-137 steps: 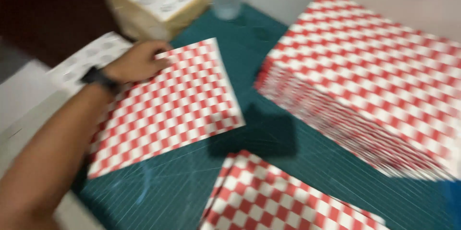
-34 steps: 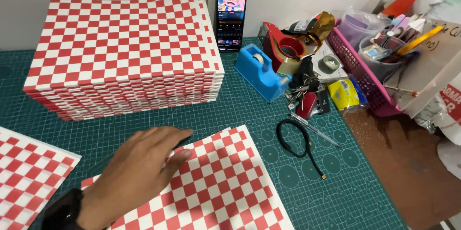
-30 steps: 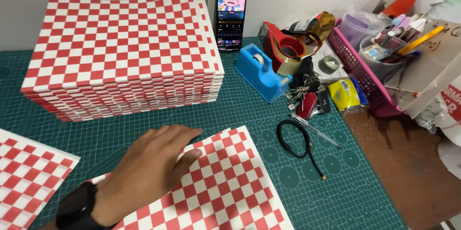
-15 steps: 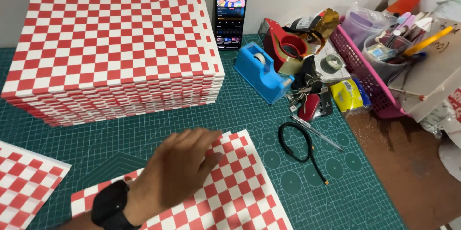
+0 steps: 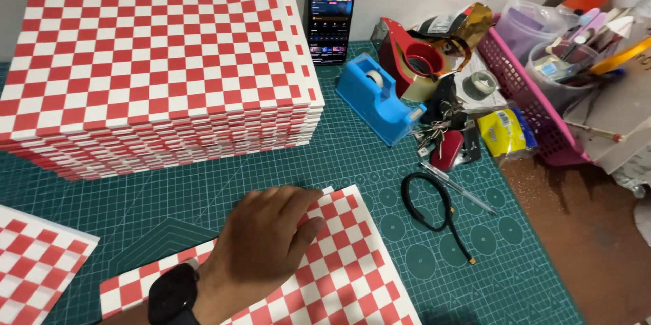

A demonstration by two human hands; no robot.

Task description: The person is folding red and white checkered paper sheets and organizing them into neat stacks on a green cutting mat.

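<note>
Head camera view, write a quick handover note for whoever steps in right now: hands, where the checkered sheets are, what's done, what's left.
Left hand, black watch on the wrist: flat, palm down on the top corner of the red-and-white checkered paper sheet lying on the green cutting mat.
Right hand: not in view.
Tall stack of the same checkered sheets sits behind, apart from the hand.
Another checkered pile lies at the left edge.
Done: one sheet laid out flat on the mat.
Left: the tall stack is untouched.
</note>
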